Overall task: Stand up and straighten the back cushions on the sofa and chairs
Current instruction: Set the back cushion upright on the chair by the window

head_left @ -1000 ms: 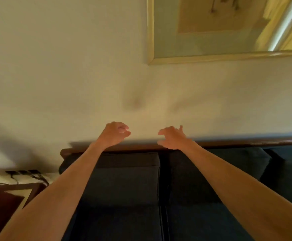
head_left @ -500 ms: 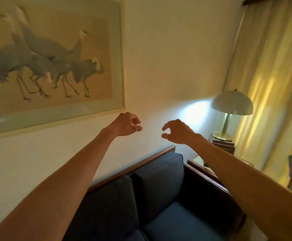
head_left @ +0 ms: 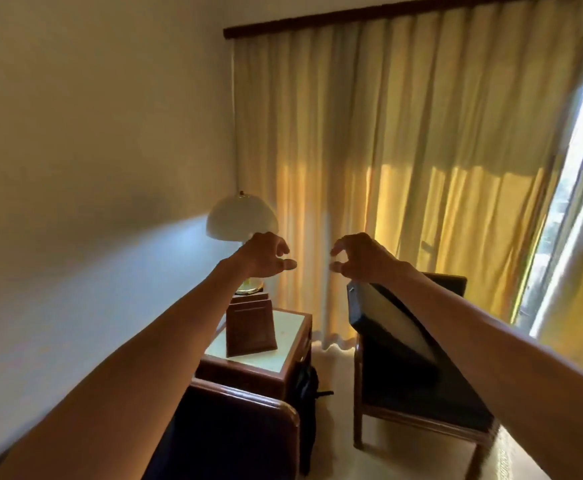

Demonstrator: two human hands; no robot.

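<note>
Both arms reach forward in mid-air. My left hand [head_left: 266, 256] and my right hand [head_left: 357, 256] hover side by side with curled fingers and hold nothing. Below my right forearm stands a wooden-framed armchair [head_left: 418, 386] with dark upholstery. Its dark back cushion [head_left: 383, 317] leans forward at a tilt over the seat, with a pale underside showing. The sofa's wooden arm end [head_left: 248, 400] with dark upholstery sits at the bottom centre, under my left forearm. My hands are above and apart from the cushion.
A wooden side table [head_left: 269, 355] between sofa and chair carries a dome-shaded lamp [head_left: 241, 220] and a brown leather stand [head_left: 250, 327]. Yellow curtains [head_left: 404, 168] cover the window behind. A dark bag [head_left: 309, 386] rests on the pale floor beside the table.
The view has swung right, from the sofa and the framed bird picture to the side table, curtains and armchair. Both hands stayed raised, curled and empty.
</note>
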